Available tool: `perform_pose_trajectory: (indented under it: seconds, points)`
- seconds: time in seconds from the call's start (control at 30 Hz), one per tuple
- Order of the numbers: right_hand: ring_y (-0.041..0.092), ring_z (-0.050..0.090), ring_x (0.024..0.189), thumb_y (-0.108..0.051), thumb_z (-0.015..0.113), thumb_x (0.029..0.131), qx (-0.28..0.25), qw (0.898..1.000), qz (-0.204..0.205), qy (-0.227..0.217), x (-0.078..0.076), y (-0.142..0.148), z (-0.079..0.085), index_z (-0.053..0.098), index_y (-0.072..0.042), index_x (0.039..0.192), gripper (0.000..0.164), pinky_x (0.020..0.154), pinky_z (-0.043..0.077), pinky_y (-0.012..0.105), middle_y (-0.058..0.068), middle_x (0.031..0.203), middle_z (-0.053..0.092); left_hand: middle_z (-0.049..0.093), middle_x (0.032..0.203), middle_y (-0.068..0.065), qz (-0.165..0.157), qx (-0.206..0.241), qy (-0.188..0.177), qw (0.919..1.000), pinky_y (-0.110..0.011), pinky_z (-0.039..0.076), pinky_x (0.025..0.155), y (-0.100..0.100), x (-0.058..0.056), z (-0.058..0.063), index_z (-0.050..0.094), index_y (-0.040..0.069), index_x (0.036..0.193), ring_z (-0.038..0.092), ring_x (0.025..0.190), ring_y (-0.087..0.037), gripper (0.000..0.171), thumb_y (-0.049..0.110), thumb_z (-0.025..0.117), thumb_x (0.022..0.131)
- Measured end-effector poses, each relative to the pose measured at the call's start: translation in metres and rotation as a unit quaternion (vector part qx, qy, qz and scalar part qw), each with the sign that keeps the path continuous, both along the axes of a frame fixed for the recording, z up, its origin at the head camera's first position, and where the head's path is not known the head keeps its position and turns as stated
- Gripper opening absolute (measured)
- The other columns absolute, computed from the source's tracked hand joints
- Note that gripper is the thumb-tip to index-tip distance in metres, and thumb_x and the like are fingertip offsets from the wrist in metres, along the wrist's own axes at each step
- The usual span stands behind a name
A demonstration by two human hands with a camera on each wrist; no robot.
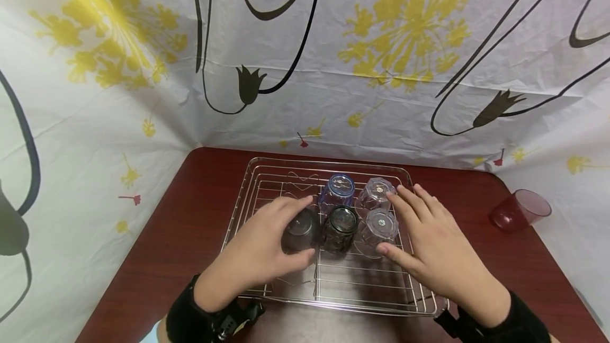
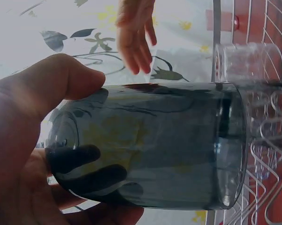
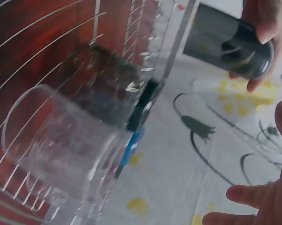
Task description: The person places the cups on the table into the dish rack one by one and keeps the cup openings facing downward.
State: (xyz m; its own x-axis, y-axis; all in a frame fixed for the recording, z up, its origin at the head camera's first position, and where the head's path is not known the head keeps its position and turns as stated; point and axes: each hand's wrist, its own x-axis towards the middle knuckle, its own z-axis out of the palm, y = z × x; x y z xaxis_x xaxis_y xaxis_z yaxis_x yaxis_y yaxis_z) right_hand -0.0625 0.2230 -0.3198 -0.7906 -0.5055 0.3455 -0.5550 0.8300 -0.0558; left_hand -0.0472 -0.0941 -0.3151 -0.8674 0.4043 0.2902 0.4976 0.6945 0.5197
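Observation:
My left hand (image 1: 259, 245) grips a smoky blue-grey glass (image 2: 150, 145) near its base, thumb on one side and fingers round the other. That glass is upside down over the left half of a wire rack (image 1: 333, 306). To its right, a dark green glass (image 1: 342, 221) and a blue-rimmed glass (image 1: 340, 187) stand inverted on the rack. Two clear faceted glasses (image 1: 381, 224) are inverted beside them, one behind the other. My right hand (image 1: 438, 242) is spread at the right of the clear glasses, holding nothing.
A red translucent glass (image 1: 519, 210) lies at the right of the dark red table (image 1: 167, 226). White cloth (image 1: 295, 105) with yellow flowers and dark tulip shapes rises behind and at both sides. Wavy wires (image 1: 300, 176) divide the rack's left part.

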Motion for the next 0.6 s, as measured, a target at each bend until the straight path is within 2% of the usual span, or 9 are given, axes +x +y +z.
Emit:
perform_pose_trajectory:
  seconds: [0.23,0.43,0.6]
  points:
    - [0.046,0.035,0.140,-0.064,0.068,0.084,0.012,0.999,-0.039,-0.033,-0.004,0.012,-0.007,0.032,-0.012,0.157,0.096,0.099,0.037,0.068,0.019,0.156,0.038,0.061,0.129,-0.007,0.033,-0.024,0.005,0.9992,-0.039,0.055,0.091,-0.007,-0.009,-0.003,0.050,0.013,0.146,0.062,0.110,-0.021,0.084,0.036,0.085,0.073]
    - [0.046,0.032,0.142,-0.063,0.068,0.085,0.012,0.998,-0.044,-0.043,-0.005,0.017,-0.010,0.033,-0.012,0.156,0.095,0.101,0.034,0.069,0.018,0.156,0.038,0.057,0.134,-0.010,0.059,-0.032,-0.005,0.9977,-0.040,0.056,0.086,-0.020,-0.022,-0.001,0.049,0.013,0.147,0.063,0.109,-0.023,0.082,0.034,0.083,0.075]
    - [0.045,0.033,0.141,-0.063,0.069,0.084,0.015,0.998,-0.049,-0.039,-0.005,0.021,-0.013,0.032,-0.010,0.156,0.096,0.099,0.036,0.069,0.017,0.155,0.040,0.053,0.139,-0.010,0.079,-0.050,-0.028,0.9952,-0.041,0.057,0.084,-0.028,-0.033,-0.001,0.047,0.014,0.148,0.063,0.108,-0.024,0.080,0.034,0.081,0.078]
